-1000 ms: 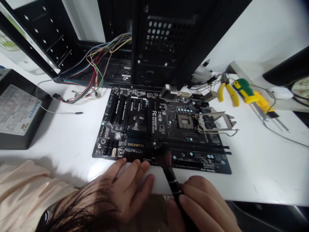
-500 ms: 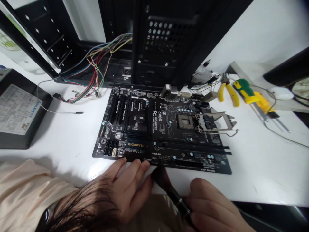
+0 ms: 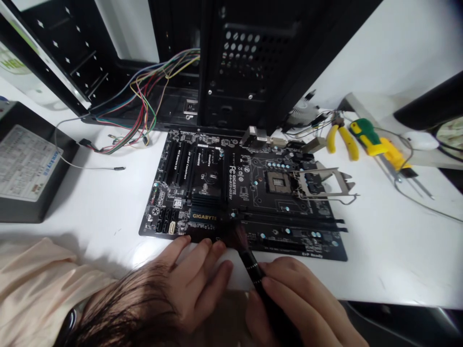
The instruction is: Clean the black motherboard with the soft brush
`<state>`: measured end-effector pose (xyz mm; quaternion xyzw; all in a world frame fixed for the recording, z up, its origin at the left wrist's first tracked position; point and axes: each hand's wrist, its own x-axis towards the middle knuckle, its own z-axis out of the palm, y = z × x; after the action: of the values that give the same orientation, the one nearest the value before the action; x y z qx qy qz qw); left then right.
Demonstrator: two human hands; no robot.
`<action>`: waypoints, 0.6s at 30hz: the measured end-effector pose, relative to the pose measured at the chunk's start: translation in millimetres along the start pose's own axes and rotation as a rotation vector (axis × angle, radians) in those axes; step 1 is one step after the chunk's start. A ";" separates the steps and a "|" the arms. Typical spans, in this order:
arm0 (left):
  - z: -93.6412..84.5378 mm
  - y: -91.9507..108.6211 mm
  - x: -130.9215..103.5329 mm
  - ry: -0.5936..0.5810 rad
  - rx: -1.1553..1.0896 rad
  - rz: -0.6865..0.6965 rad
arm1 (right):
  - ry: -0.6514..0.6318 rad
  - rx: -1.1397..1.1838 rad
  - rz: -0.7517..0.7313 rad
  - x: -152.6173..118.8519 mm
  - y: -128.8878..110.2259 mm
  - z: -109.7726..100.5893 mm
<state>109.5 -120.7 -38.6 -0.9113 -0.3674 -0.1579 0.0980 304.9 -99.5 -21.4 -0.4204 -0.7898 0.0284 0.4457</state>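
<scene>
A black motherboard lies flat on the white table, its CPU socket's metal frame raised. My left hand rests at the board's near edge, fingers stretched out with the tips touching it and the thumb apart. Some hair hides part of that wrist. In my right hand is a black-handled soft brush, gripped between thumb and fingers. Its dark bristles rest over the board's near middle, just right of the gold GIGABYTE label, where they blend with the dark surface.
Behind the board stands an open black computer case with loose coloured wires hanging out. A power supply sits at left. At right lie yellow-handled pliers, a green-and-yellow screwdriver and a thin cable.
My right hand has moved up and left with the brush, whose bristles have gone from the near edge onto the board. My left hand stays put, its thumb slightly raised.
</scene>
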 end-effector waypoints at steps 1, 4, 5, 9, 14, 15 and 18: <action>-0.2 -0.3 0.1 -0.007 0.005 0.008 | -0.002 0.018 -0.010 1.6 -0.3 1.4; -0.8 -0.7 0.0 -0.014 0.024 0.023 | 0.048 0.052 -0.041 4.5 -0.5 7.3; -0.8 -0.7 -0.2 -0.011 0.028 0.020 | 0.073 0.054 -0.043 4.4 -0.7 9.0; 0.5 -0.3 -1.0 -0.006 0.027 0.004 | 0.064 0.035 0.001 0.1 -2.3 11.5; 1.8 -0.3 -0.3 0.015 0.024 0.003 | 0.051 0.001 -0.032 -4.9 -2.3 10.6; 2.0 -0.1 0.1 0.020 0.019 -0.003 | 0.064 -0.003 -0.039 -5.8 -1.9 10.6; 2.8 0.7 1.2 0.046 0.009 -0.027 | 0.118 -0.010 -0.039 -9.9 -0.5 10.2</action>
<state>111.4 -119.6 -40.8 -0.9018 -0.3782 -0.1787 0.1084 299.7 -103.3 -34.1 -0.4081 -0.7703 -0.0091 0.4898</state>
